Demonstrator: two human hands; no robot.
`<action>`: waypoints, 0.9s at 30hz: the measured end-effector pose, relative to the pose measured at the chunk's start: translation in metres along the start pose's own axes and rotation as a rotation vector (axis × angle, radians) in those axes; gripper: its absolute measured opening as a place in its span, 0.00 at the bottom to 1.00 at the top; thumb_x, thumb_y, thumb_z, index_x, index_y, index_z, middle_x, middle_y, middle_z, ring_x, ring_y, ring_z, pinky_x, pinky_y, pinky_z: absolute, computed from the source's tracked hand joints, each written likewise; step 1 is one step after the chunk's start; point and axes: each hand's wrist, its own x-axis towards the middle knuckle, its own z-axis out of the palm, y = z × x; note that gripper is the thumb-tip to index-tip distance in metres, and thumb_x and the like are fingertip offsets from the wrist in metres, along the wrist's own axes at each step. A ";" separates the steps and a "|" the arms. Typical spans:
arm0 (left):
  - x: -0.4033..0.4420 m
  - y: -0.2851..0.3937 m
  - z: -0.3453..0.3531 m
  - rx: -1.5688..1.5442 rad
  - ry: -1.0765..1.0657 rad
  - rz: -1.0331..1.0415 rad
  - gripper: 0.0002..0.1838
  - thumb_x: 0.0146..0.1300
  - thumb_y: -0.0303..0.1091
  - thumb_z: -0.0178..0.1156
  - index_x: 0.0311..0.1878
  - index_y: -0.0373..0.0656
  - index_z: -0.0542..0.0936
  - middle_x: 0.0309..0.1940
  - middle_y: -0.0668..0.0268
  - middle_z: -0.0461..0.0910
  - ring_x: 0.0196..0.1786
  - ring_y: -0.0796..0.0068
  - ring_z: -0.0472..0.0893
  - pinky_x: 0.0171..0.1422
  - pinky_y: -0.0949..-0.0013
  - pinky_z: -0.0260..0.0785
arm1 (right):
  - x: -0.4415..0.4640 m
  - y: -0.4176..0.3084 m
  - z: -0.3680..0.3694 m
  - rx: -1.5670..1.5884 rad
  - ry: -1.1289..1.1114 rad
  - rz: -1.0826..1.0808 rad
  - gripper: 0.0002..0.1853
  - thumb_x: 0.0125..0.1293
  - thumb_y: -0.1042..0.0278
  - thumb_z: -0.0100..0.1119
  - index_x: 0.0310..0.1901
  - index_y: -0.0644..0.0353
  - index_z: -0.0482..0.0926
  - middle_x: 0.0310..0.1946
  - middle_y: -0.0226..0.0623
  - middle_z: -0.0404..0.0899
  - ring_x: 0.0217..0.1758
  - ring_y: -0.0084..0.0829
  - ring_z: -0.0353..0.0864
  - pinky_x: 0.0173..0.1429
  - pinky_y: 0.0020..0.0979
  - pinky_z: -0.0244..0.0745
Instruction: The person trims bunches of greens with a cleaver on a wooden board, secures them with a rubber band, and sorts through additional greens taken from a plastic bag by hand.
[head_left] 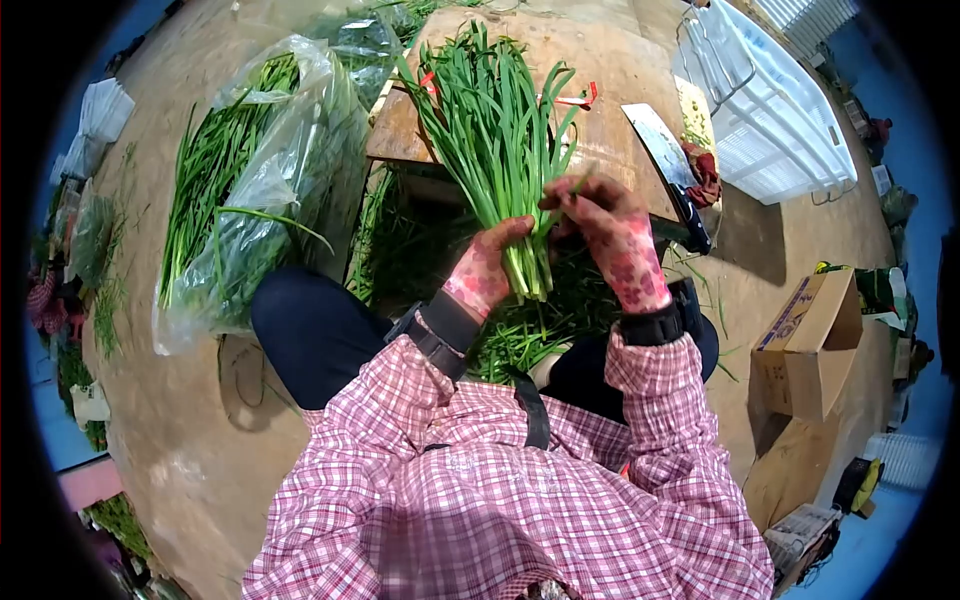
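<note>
My left hand is closed around the lower part of a bunch of garlic chives. The pale cut ends stick out below the fist, and the long green leaves fan up over the wooden table. Just right of the stalks, my right hand is raised with its fingers pinched together. A thin green leaf shows at the fingertips. Both hands wear patterned pink gloves or sleeves that are dirty at the fingers.
The low wooden table carries red ties and a long flat blade-like piece. At left lies a plastic bag of chives. A white crate and cardboard box stand right. Leaf scraps litter the floor between my legs.
</note>
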 end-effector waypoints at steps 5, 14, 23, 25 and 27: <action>0.001 0.000 0.019 0.003 0.033 0.010 0.21 0.69 0.36 0.54 0.61 0.38 0.74 0.47 0.60 0.83 0.46 0.64 0.84 0.53 0.61 0.78 | -0.017 0.010 -0.003 -0.071 0.279 -0.070 0.12 0.69 0.69 0.59 0.49 0.68 0.78 0.37 0.32 0.82 0.30 0.20 0.78 0.33 0.22 0.72; -0.004 0.001 0.014 0.186 0.171 0.012 0.18 0.66 0.38 0.61 0.55 0.38 0.77 0.42 0.62 0.84 0.40 0.66 0.84 0.46 0.61 0.80 | -0.014 0.028 0.002 -0.473 0.154 0.097 0.10 0.67 0.74 0.59 0.47 0.67 0.80 0.33 0.34 0.83 0.34 0.21 0.81 0.38 0.24 0.74; -0.012 0.003 0.024 0.336 0.343 0.024 0.18 0.61 0.33 0.65 0.51 0.32 0.80 0.39 0.58 0.84 0.37 0.65 0.85 0.40 0.63 0.80 | 0.103 0.019 -0.025 -0.938 0.163 -0.009 0.24 0.57 0.55 0.69 0.49 0.65 0.82 0.39 0.48 0.86 0.43 0.38 0.85 0.50 0.35 0.77; -0.010 0.000 0.021 0.314 0.341 0.057 0.15 0.60 0.30 0.66 0.47 0.31 0.81 0.36 0.58 0.84 0.35 0.65 0.85 0.39 0.64 0.80 | 0.114 0.039 -0.030 -0.954 0.171 -0.085 0.18 0.57 0.58 0.70 0.40 0.66 0.84 0.29 0.41 0.86 0.33 0.34 0.85 0.41 0.34 0.77; -0.008 -0.001 0.015 0.326 0.344 0.067 0.13 0.59 0.29 0.66 0.45 0.31 0.82 0.35 0.58 0.85 0.34 0.65 0.84 0.39 0.64 0.79 | 0.122 0.038 -0.033 -0.637 0.376 -0.169 0.14 0.58 0.61 0.69 0.37 0.65 0.84 0.26 0.36 0.83 0.29 0.28 0.80 0.37 0.31 0.74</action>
